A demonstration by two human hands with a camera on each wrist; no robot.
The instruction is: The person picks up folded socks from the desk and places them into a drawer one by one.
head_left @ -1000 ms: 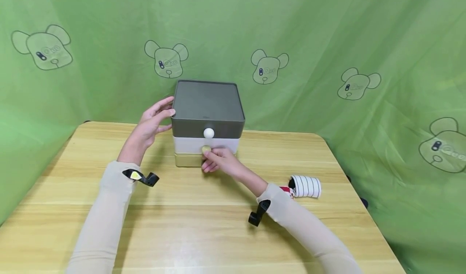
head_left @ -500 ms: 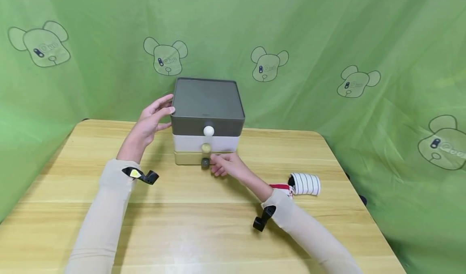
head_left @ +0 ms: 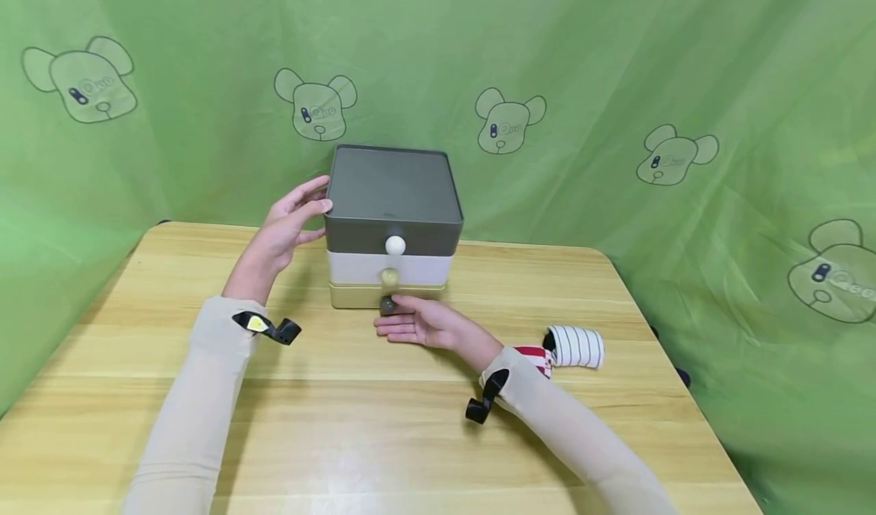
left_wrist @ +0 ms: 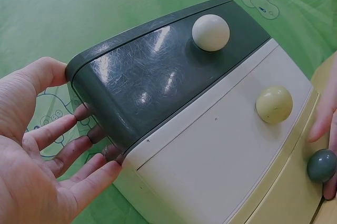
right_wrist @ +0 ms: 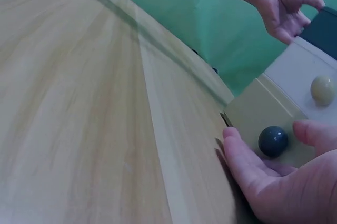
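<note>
A stacked three-drawer box stands at the back of the table, with a dark grey top drawer, a white middle drawer and a beige bottom drawer. All three drawers sit flush. My left hand touches the box's left side, fingers spread along it and thumb at the top edge. Low in front of the box, my right hand is around the bottom drawer's dark round knob. Its thumb is above the knob and its straight fingers below, with gaps showing in the right wrist view.
A white knob and a yellowish knob are on the upper drawers. Right of the box lie a rolled white striped cloth and a red-and-white cloth, partly behind the right sleeve. A green curtain hangs behind the wooden table.
My right hand has left the yellowish knob, moved down past the beige drawer's front, and come to the dark knob with its fingers spread. The left hand stays against the box.
</note>
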